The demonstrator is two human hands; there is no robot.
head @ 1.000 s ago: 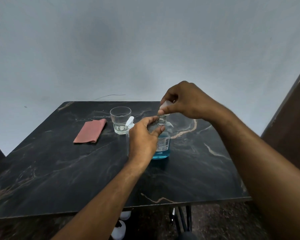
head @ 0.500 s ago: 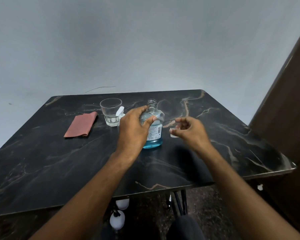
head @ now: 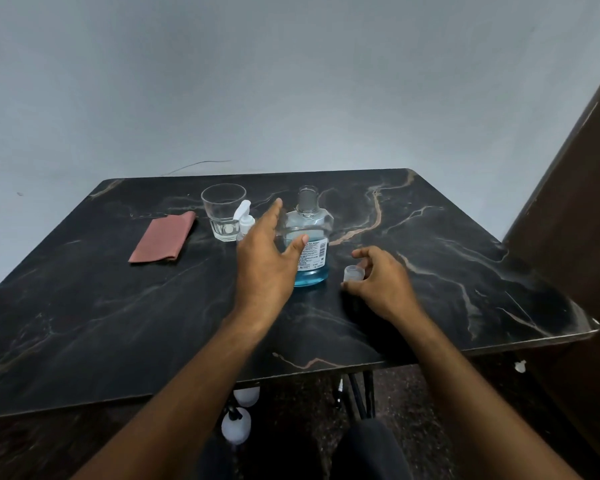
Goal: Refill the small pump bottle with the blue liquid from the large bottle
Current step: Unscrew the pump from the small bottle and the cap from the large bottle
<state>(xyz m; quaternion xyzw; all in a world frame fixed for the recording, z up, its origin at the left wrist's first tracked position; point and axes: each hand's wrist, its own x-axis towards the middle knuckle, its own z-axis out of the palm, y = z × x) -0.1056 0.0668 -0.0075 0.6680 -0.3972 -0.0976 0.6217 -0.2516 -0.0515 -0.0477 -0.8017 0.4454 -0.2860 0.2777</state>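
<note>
Uncapped bottle (head: pixel 309 237) upright mid-desk, a hand on each side of it.

The left hand (head: pixel 270 258) has its grip spread wide, fingers straight, thumb in front of the bottle's label; whether it touches the glass I cannot tell. The right hand (head: pixel 378 282) rests on the desk (head: pixel 84 323) just right of the bottle, fingers curled round one small clear cap (head: pixel 353 273) (thumb below it). One bottle holds blue liquid low in its base. One pump bottle (head: pixel 245 221), white, stands just behind the left hand, beside one glass (head: pixel 223 213). One reddish cloth (head: pixel 163 237) lies further left.
</note>
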